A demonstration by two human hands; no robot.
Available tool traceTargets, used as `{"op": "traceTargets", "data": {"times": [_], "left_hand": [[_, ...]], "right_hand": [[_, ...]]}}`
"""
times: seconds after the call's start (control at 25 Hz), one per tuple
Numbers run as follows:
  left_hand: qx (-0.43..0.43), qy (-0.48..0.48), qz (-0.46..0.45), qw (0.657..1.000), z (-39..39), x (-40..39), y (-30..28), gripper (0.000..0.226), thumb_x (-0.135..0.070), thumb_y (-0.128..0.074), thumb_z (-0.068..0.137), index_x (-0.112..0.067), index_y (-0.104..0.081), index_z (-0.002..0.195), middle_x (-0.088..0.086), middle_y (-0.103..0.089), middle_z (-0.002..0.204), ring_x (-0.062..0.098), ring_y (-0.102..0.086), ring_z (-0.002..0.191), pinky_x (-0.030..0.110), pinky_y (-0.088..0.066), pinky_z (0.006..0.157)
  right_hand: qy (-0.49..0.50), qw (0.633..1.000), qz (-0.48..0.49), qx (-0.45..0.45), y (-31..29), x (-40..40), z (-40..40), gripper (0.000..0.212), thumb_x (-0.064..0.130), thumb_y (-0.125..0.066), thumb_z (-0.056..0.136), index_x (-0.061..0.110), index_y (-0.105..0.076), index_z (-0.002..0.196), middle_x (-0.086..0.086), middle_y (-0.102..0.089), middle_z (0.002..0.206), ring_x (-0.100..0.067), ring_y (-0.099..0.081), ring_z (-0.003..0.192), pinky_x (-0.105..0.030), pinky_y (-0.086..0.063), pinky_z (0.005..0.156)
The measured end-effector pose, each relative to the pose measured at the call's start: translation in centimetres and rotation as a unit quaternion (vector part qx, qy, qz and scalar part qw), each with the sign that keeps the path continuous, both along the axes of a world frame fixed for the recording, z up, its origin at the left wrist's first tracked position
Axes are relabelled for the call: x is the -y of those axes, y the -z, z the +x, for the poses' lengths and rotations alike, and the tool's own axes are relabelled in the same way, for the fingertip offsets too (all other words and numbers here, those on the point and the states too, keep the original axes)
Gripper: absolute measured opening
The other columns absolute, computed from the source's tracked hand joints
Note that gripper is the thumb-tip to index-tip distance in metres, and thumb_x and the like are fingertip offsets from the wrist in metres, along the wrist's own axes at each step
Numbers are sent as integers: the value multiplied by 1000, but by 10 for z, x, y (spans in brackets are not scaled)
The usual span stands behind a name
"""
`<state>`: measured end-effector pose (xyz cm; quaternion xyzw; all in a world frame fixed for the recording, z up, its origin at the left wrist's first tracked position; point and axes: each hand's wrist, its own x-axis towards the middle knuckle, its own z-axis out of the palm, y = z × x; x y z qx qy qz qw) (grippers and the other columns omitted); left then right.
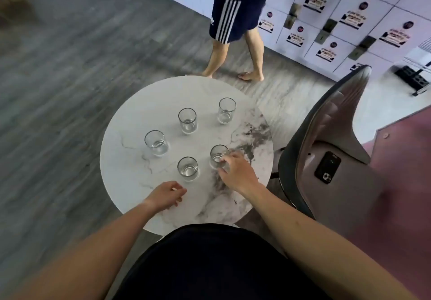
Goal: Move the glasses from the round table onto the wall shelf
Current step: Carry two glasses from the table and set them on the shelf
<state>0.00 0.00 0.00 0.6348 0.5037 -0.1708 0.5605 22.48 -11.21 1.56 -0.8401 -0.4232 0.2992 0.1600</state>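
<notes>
Several clear, empty glasses stand upright on the round white marble table. My right hand wraps its fingers around the near right glass, which still rests on the tabletop. Just left of it stands another glass. My left hand lies on the table below that glass, fingers loosely curled, holding nothing. Farther off are a left glass, a middle glass and a far right glass. The wall shelf is out of view.
A pink chair stands right of the table with a black phone on its seat. Another person in dark shorts walks barefoot just beyond the table. White lockers line the far wall. Grey wood floor lies to the left.
</notes>
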Motion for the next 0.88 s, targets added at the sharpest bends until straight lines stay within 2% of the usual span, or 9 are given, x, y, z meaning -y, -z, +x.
{"op": "traceTargets", "data": {"times": [0.12, 0.24, 0.32, 0.36, 0.44, 0.56, 0.68, 0.88], "left_hand": [[-2, -46, 101, 994, 0, -1, -2, 24, -38, -67, 87, -26, -56, 105, 0, -69, 91, 17, -66, 78, 33, -54, 71], [44, -70, 228, 970, -2, 5, -8, 61, -42, -79, 77, -40, -41, 124, -10, -59, 101, 12, -65, 82, 36, -53, 75], [94, -38, 289, 952, -2, 6, -9, 73, -39, -84, 73, -42, -40, 131, -11, -52, 110, 7, -64, 83, 34, -52, 73], [105, -5, 312, 944, -1, 7, -9, 70, -38, -85, 73, -40, -44, 130, -11, -50, 115, 6, -64, 86, 34, -53, 74], [102, 54, 338, 934, 4, 9, -9, 51, -37, -82, 77, -34, -57, 122, -10, -49, 125, 12, -64, 91, 36, -53, 77], [73, 61, 356, 930, 14, 12, -4, 26, -37, -77, 83, -28, -70, 106, -4, -54, 134, 19, -65, 98, 35, -49, 82], [56, 38, 364, 929, 25, 13, 2, 18, -37, -75, 85, -23, -72, 97, 2, -58, 133, 24, -63, 111, 38, -50, 86], [38, 28, 384, 922, 31, 16, 10, 16, -36, -71, 89, -21, -72, 95, 4, -60, 133, 26, -61, 116, 37, -48, 87]], "right_hand": [[-13, 1000, -11, 7, 5, -5, 7, 35, 39, -58, 91, 21, -65, 120, -7, -53, 132, -27, -58, 114, -36, -46, 94], [-30, 999, -19, 0, 11, -8, 11, 31, 40, -61, 89, 20, -68, 112, -6, -56, 126, -27, -58, 113, -35, -46, 91], [-42, 999, -16, 1, 12, -11, 14, 29, 43, -62, 89, 22, -69, 107, -6, -56, 123, -27, -59, 110, -35, -47, 89], [-46, 999, -15, 1, 13, -11, 15, 27, 45, -62, 90, 22, -69, 104, -6, -56, 123, -27, -58, 109, -35, -47, 88], [-50, 999, -14, 4, 15, -13, 16, 26, 45, -62, 89, 22, -69, 101, -7, -56, 121, -28, -59, 107, -34, -48, 87], [-59, 998, -12, 2, 17, -14, 19, 25, 43, -62, 89, 22, -68, 99, -7, -55, 119, -29, -61, 103, -33, -47, 84], [-71, 997, -2, 3, 20, -13, 22, 24, 42, -61, 90, 21, -68, 100, -7, -55, 120, -29, -61, 103, -33, -46, 82], [-94, 995, 26, 5, 19, -11, 28, 24, 41, -62, 94, 21, -71, 101, -5, -56, 116, -25, -60, 100, -30, -46, 76]]}}
